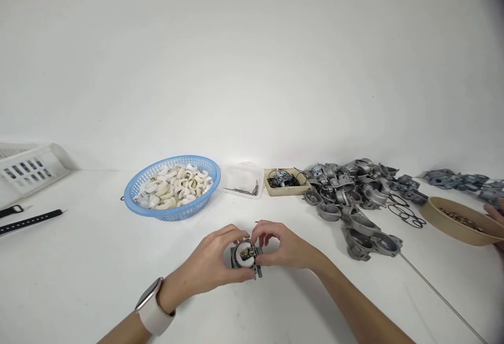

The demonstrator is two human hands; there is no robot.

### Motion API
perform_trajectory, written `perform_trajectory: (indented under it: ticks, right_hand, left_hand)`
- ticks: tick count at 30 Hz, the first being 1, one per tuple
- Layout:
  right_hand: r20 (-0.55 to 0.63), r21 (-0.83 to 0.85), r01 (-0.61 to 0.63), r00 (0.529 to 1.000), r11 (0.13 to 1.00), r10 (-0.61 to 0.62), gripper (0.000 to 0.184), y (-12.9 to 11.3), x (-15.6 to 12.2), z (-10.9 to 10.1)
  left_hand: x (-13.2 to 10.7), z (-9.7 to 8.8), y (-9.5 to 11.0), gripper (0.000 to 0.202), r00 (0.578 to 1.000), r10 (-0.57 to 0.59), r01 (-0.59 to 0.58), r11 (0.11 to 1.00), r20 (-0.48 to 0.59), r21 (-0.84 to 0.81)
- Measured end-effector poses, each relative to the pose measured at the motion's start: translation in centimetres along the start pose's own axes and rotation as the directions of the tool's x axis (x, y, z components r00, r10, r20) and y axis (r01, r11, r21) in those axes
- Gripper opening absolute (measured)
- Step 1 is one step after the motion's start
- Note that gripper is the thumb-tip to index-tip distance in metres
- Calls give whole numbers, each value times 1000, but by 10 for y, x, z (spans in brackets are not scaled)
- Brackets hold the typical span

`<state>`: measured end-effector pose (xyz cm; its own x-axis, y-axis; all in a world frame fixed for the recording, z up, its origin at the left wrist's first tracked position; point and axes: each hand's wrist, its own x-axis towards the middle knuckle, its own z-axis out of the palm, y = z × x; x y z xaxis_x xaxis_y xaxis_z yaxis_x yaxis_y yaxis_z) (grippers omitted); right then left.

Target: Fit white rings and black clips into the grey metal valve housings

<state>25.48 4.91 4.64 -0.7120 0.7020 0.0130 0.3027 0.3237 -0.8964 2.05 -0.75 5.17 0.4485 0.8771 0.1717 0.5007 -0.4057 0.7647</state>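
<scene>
A grey metal carburetor body (233,261) sits low in the middle with a white C-shaped float (240,258) on it. Brass parts show within the float's ring. My left hand (210,257) is closed round the carburetor's left side, fingers at its far edge and thumb at its near edge. From the right, my right hand (285,247) has its thumb and index finger at the float's open end, pinched on it. Whether a small pin is also between those fingers I cannot tell.
Behind my hands stand a blue basket (132,205) of white floats, a clear tray (236,173) of thin pins and a cream tray (289,191) of black rings. Grey bowls (350,191) are heaped right. Another person's hand (496,215) is by a tan bowl (444,226).
</scene>
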Motion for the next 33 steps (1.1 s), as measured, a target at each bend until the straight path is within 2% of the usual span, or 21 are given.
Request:
perform_trajectory:
  ticks: [10,18,22,27,33]
  right_hand:
    - [-77,-101,28,996,995,-36,16,-17,-3,4]
    - [-233,-289,154,946,945,-225,11,-4,-9,4]
    - [-234,-301,162,942,940,-238,8,5,-11,4]
    - [-267,-273,154,936,950,-229,14,9,-11,7]
    - [-182,-248,136,966,959,-184,17,4,-7,9]
  left_hand:
    - [2,1,0,34,999,-31,29,998,24,51]
    - [3,0,-3,33,999,-19,18,1000,48,9]
    - [3,0,-5,38,999,-9,9,1000,51,-7]
    - [3,1,-5,38,999,-6,6,1000,53,-15]
    - [3,1,-6,38,999,16,-16,1000,43,-6]
